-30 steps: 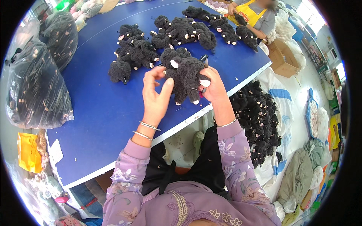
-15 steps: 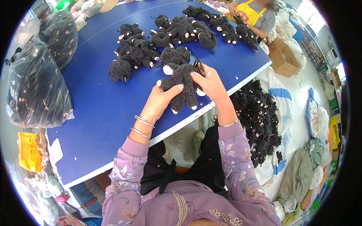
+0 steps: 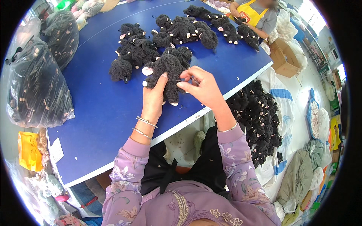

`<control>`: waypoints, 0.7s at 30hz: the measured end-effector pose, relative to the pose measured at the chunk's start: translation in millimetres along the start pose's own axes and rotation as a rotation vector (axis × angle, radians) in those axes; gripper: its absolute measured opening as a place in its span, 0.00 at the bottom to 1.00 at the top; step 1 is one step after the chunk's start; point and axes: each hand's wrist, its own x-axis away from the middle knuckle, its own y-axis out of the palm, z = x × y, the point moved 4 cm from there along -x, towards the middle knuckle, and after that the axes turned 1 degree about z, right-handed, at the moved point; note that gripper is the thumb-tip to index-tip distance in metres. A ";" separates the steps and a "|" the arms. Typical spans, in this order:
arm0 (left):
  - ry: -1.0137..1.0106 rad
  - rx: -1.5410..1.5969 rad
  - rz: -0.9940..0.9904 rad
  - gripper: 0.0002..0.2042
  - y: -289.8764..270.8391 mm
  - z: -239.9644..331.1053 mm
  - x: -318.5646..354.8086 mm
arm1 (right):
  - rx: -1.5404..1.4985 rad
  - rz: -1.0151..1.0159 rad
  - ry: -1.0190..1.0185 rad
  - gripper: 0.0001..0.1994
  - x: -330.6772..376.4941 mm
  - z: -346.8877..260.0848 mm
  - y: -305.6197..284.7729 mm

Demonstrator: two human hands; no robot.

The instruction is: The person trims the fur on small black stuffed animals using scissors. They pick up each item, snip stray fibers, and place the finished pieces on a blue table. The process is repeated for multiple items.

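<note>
Both hands, left hand (image 3: 154, 98) and right hand (image 3: 201, 87), pinch the black plush toy (image 3: 166, 71) between them above the blue table (image 3: 94, 109).

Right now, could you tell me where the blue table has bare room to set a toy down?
Bare blue table lies left of the left hand, bordered by the clear bag. Beyond the held black plush toy, the plush pile crowds it.

The left hand (image 3: 155, 98) covers the lower side of the black plush toy (image 3: 167, 71), so its grip there can't be made out. Whatever the right hand (image 3: 201, 87) pinches is too small to tell. The person in the yellow apron (image 3: 253, 13) is cut off by the top edge.
</note>
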 end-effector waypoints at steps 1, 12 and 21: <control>0.006 0.005 0.009 0.15 0.9 0.9 0.3 | 0.035 -0.008 -0.047 0.09 0.3 -1.7 2.8; -0.006 -0.042 -0.085 0.15 8.1 3.8 5.4 | -0.381 -0.175 0.186 0.07 4.0 2.9 9.4; 0.023 0.025 0.022 0.14 8.3 6.8 6.2 | -0.613 -0.135 0.181 0.06 1.5 9.2 0.4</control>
